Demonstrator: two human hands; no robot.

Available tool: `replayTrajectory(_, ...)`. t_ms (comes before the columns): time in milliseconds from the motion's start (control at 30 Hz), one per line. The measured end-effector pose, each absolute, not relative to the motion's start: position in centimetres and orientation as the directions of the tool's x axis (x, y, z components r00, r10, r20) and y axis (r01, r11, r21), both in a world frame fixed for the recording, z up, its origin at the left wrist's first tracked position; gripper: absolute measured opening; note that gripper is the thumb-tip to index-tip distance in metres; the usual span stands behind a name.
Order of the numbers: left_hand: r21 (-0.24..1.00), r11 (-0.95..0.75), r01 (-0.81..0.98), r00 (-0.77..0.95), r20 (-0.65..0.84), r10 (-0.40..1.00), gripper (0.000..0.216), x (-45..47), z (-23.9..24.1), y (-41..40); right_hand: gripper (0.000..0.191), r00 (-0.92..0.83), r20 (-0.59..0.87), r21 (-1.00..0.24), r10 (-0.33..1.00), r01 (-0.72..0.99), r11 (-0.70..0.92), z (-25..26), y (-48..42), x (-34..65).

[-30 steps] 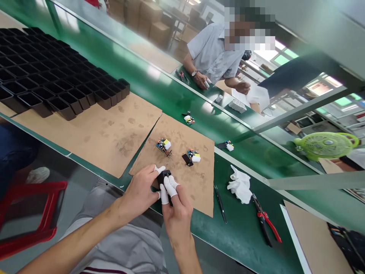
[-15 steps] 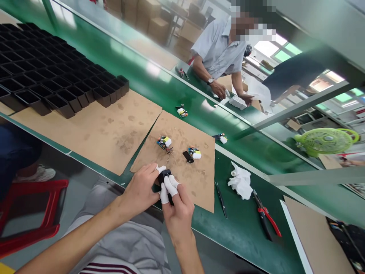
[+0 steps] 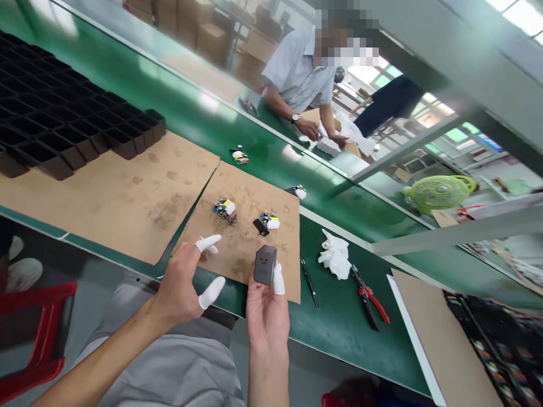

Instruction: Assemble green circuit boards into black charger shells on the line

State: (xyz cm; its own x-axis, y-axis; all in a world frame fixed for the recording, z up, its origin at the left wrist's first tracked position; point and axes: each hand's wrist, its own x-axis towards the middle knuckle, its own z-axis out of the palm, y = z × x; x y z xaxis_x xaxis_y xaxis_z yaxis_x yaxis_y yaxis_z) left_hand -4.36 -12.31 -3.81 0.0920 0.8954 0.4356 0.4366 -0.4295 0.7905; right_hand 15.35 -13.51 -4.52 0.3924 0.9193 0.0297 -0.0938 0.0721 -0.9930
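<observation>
My right hand (image 3: pixel 268 316) holds a small black plastic case (image 3: pixel 264 265) upright, its fingers behind it and white covers on the fingertips. A flat face with a small reddish-orange marking or slot is turned toward me. To the left, my left hand (image 3: pixel 186 280) hangs apart from the case, thumb and fingers spread, with nothing in it. Beyond the hands, on the cardboard sheet (image 3: pixel 237 254), lie a circuit board with a white and yellow part (image 3: pixel 224 208) and another circuit board (image 3: pixel 270 220) beside a small black rectangular piece (image 3: pixel 260 227).
Rows of black open boxes (image 3: pixel 76 124) cover the left. Black tweezers (image 3: pixel 311 285), crumpled white tissue (image 3: pixel 335 254) and red-handled pliers (image 3: pixel 371 299) lie to the right. Two further boards (image 3: pixel 240 156) sit farther back. Across the bench, a person (image 3: pixel 301 79) handles a white block.
My left hand has let go of the black case and moved left, opening. The right hand has turned the case so its flat face shows. The view has shifted right.
</observation>
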Motion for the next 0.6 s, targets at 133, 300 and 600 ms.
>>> replayTrajectory(133, 0.721, -0.476, 0.504, 0.133, 0.479, 0.868, 0.057, -4.2, -4.2, -12.3, 0.044, 0.373, -0.067, -0.967, 0.925, -0.252, 0.031, -4.4, -13.9, 15.8)
replayTrajectory(300, 0.679, -0.493, 0.543, 0.142, 0.505, 0.851, 0.053, -3.9, -4.2, -12.2, 0.038, 0.356, -0.104, -0.947, 0.929, -0.321, 0.017, -3.6, -14.3, 15.7)
replayTrajectory(600, 0.689, -0.481, 0.542, 0.142, 0.489, 0.86, 0.049, -3.9, -4.0, -12.1, 0.033, 0.078, 0.544, -0.67, 0.836, 0.64, 0.376, -2.1, -14.1, 15.8)
